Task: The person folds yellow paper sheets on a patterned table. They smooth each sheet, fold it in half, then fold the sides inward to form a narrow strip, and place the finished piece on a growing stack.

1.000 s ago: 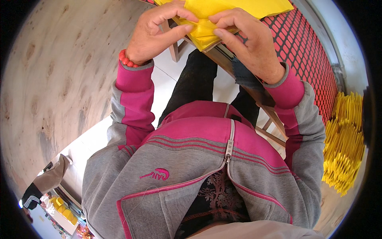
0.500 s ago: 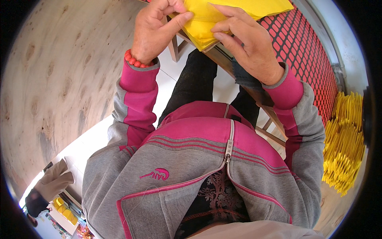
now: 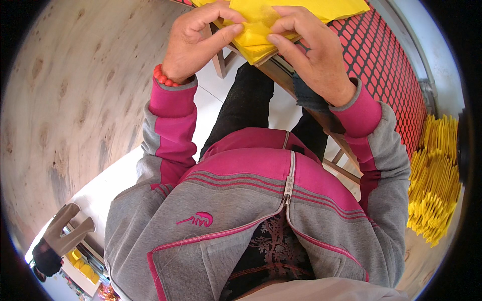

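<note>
Thin yellow fabric (image 3: 256, 36) lies at the top of the view, over the near corner of a table. My left hand (image 3: 198, 40) pinches its left part between thumb and forefinger. From the other side, my right hand (image 3: 314, 55) pinches the same fabric, thumb below and fingers above. Between the two hands the cloth is bunched into a small fold. More yellow layers spread beneath and to the right of it. Part of the fabric is cut off by the upper edge of the view.
A red and black patterned surface (image 3: 384, 65) runs along the right. Beyond it stands a stack of folded yellow pieces (image 3: 436, 180). A large wooden board (image 3: 75, 100) fills the left. Another person (image 3: 65, 233) is at lower left, near a box with yellow things (image 3: 83, 266).
Both hands have shifted slightly, and my right fingers have closed onto the fabric. My left hand has moved a little down and left. The person at lower left has changed posture.
</note>
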`<state>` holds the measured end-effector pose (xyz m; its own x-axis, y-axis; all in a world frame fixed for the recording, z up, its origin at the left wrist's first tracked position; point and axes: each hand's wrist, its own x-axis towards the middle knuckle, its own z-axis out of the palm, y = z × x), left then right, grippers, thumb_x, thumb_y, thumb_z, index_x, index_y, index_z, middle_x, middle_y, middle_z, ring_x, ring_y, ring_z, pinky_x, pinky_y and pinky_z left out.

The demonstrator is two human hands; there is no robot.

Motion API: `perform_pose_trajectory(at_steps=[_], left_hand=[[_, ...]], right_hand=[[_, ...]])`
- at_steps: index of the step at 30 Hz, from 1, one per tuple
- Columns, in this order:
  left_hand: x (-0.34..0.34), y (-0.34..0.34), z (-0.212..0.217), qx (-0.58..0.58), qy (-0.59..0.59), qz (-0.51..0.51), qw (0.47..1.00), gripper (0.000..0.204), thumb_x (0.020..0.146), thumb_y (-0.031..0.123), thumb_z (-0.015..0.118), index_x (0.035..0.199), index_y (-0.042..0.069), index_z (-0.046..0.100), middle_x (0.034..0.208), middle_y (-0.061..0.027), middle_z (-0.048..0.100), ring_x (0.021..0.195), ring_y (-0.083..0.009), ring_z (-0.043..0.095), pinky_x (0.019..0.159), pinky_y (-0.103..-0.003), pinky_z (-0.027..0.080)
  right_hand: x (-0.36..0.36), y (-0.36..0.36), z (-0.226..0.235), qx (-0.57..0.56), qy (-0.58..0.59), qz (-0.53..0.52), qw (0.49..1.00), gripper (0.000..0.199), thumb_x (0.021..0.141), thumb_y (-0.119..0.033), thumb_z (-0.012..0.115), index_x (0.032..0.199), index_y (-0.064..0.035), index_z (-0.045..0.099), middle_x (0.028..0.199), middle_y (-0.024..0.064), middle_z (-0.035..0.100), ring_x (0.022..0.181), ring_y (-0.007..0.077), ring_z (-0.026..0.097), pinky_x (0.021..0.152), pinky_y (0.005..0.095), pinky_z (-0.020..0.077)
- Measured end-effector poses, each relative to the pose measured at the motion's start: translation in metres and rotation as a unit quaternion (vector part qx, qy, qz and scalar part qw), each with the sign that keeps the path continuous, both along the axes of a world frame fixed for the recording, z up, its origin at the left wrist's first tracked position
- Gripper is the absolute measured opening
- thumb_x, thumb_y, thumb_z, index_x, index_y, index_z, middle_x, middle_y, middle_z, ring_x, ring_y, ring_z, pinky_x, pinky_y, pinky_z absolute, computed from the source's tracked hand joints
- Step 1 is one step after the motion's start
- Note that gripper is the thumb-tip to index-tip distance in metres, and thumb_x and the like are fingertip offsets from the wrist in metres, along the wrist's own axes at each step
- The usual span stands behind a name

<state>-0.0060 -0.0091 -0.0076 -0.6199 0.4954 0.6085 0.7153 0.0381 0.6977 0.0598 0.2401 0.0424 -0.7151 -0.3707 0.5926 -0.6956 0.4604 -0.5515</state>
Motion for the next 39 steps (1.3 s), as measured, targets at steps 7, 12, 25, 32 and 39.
perform_pose_trajectory(at_steps=[7,12,25,32,39], left_hand=[[0.002,0.01,-0.008,0.085,-0.084,0.044,0.992,0.012,0.096,0.0,0.07,0.107,0.002,0.066,0.106,0.0,0.068,0.103,-0.01,0.064,0.093,-0.024,0.049],[0.0,0.01,-0.011,0.113,-0.09,0.026,0.989,0.011,0.097,-0.001,0.068,0.107,0.002,0.065,0.106,-0.0006,0.068,0.103,-0.0099,0.064,0.092,-0.024,0.05],[0.003,0.002,-0.002,0.007,0.025,0.015,1.0,0.014,0.095,0.0,0.071,0.108,0.0,0.068,0.117,-0.0049,0.069,0.11,-0.0151,0.063,0.1,-0.029,0.047],[0.002,0.012,-0.012,0.11,-0.095,0.051,0.988,0.013,0.096,-0.001,0.07,0.108,0.001,0.064,0.106,-0.001,0.068,0.106,-0.0113,0.064,0.094,-0.026,0.05],[-0.003,0.007,-0.014,0.09,-0.058,0.034,0.994,0.01,0.098,0.0,0.067,0.109,0.0,0.066,0.109,-0.0027,0.068,0.105,-0.0114,0.065,0.091,-0.025,0.051]], right_hand=[[-0.001,0.007,0.001,0.033,0.051,0.005,0.998,0.02,0.085,0.001,0.075,0.101,-0.0005,0.063,0.126,0.0244,0.065,0.097,0.0336,0.069,0.085,0.0336,0.055],[0.0,0.003,0.002,0.063,0.077,0.011,0.995,0.016,0.086,-0.001,0.075,0.1,-0.0007,0.067,0.131,0.026,0.063,0.102,0.0346,0.069,0.087,0.0358,0.0552],[-0.001,0.001,0.0,0.021,0.05,0.004,0.999,0.015,0.085,0.0,0.074,0.097,-0.0011,0.064,0.113,0.0251,0.067,0.102,0.037,0.067,0.085,0.0378,0.0532],[0.0,0.006,0.003,0.029,0.037,0.001,0.999,0.02,0.085,-0.001,0.076,0.101,-0.002,0.065,0.124,0.0251,0.066,0.098,0.035,0.068,0.083,0.0355,0.0547],[0.002,0.005,0.008,0.101,0.064,0.015,0.993,0.012,0.088,-0.005,0.073,0.098,-0.0019,0.067,0.123,0.0255,0.067,0.106,0.0378,0.068,0.088,0.0396,0.0541]])
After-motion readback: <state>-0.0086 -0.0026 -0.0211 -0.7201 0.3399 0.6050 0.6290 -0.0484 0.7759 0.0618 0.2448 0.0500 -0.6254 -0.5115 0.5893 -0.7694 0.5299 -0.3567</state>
